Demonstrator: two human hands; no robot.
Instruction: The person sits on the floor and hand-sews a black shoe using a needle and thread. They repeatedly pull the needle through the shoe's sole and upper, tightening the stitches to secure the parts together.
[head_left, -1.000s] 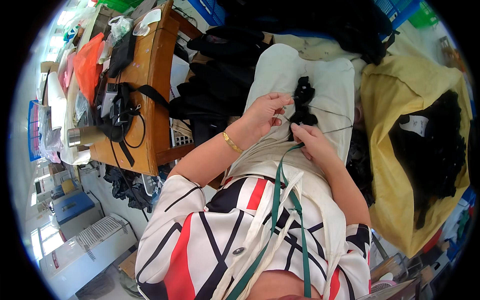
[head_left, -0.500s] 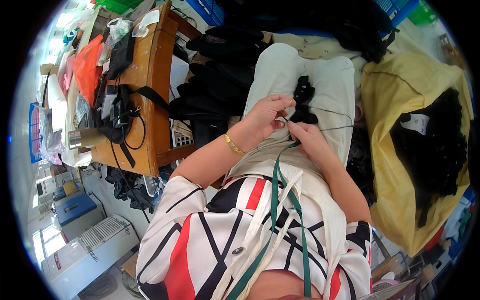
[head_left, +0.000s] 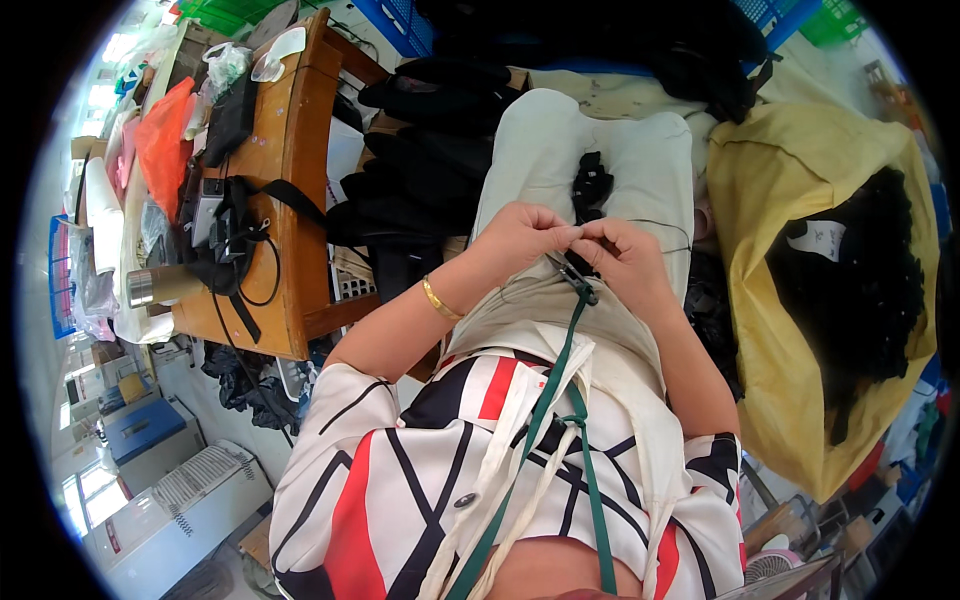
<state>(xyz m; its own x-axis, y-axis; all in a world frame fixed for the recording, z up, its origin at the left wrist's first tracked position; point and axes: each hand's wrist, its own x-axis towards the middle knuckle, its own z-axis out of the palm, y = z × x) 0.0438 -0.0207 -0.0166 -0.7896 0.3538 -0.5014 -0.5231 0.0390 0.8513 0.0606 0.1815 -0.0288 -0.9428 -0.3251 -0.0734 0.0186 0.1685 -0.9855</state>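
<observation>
My left hand (head_left: 522,238) and my right hand (head_left: 628,262) meet over my lap, thumbs and forefingers pinched together at the tips. Dark thread (head_left: 655,223) runs across the pale cloth by my right hand; the part between the fingertips is too fine to make out. Just below the fingers is a small dark pair of thread snips (head_left: 578,280) on a green ribbon (head_left: 556,372); whether the right hand's lower fingers touch it I cannot tell. A small black knitted piece (head_left: 592,186) lies just beyond the hands on the pale apron (head_left: 540,140).
At the left stands a wooden table (head_left: 300,180) with a steel flask (head_left: 155,285), straps and a red bag (head_left: 163,135). Stacked black pieces (head_left: 425,170) are beside my left knee. A yellow sack (head_left: 745,260) full of black items stands at the right.
My fingertips have come together, and my right hand has risen and turned. The snips now show below the hands on the ribbon. The whole view has shifted slightly.
</observation>
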